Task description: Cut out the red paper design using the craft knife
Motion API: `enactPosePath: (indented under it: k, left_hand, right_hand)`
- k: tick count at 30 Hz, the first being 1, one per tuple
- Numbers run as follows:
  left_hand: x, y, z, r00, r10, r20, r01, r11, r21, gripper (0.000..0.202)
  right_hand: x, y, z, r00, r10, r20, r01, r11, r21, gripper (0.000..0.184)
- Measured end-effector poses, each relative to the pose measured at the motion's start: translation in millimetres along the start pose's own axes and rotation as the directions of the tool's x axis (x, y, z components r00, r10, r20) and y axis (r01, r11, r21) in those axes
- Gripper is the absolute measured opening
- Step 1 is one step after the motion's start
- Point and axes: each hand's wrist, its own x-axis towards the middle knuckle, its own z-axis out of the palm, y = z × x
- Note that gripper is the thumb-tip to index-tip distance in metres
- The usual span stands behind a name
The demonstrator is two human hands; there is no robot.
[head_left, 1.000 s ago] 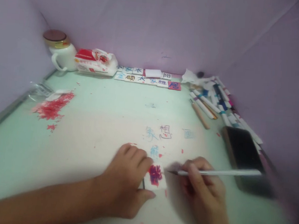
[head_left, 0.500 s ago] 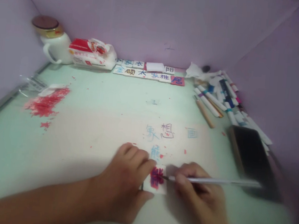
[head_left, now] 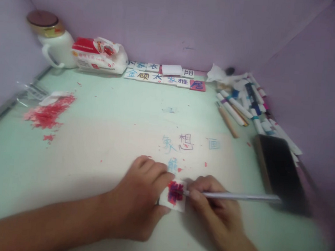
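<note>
- Lying right of your right hand (head_left: 215, 209), a dark phone (head_left: 278, 162) sits near the brush (head_left: 237, 196)'s far end; markers (head_left: 231, 110) scatter beyond.
- Between your hands, the small white tile (head_left: 175, 196) is blotched red and purple.
- Your left hand (head_left: 140, 197) grasps its edge; your right grips the brush, tip at the tile.
- Ahead of both hands, lettered tiles (head_left: 157, 77) show 金, 顾, 太, 雅, 居; nearer, 想 and 画 mark the tabletop (head_left: 122, 106).

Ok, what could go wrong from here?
The brush in the right hand points at the red-and-purple patch; a slip could streak the white tile. The left hand grips close beside the patch and might smudge it. Red flecks lie near the tile and could stick to it.
</note>
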Motion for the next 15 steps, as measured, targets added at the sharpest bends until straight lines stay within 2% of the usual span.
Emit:
enactPosePath:
  k: [4, 8, 11, 15]
  left_hand:
    - [-0.4, -0.1, 0.7, 1.0, 0.003, -0.003, -0.003, 1.0, 0.002, 0.03]
    - [-0.4, -0.6, 1.0, 1.0, 0.003, -0.022, -0.003, 1.0, 0.003, 0.03]
    - [-0.7, -1.0, 1.4, 1.0, 0.009, -0.011, -0.009, 1.0, -0.001, 0.029]
    - [-0.7, -1.9, 3.0, 1.0, 0.006, -0.03, -0.006, 1.0, -0.006, 0.029]
  right_hand:
    - [2.8, 3.4, -4.6, 0.986, -0.119, 0.117, 0.129, 0.989, -0.076, 0.014]
    - [3.8, 4.1, -6.6, 0.971, -0.18, 0.155, 0.2, 0.972, -0.124, 0.012]
    - [2.9, 4.4, -6.6, 0.971, -0.186, 0.151, 0.206, 0.971, -0.126, 0.015]
    - [0.8, 5.2, -6.6, 0.987, -0.13, 0.098, 0.138, 0.987, -0.083, 0.018]
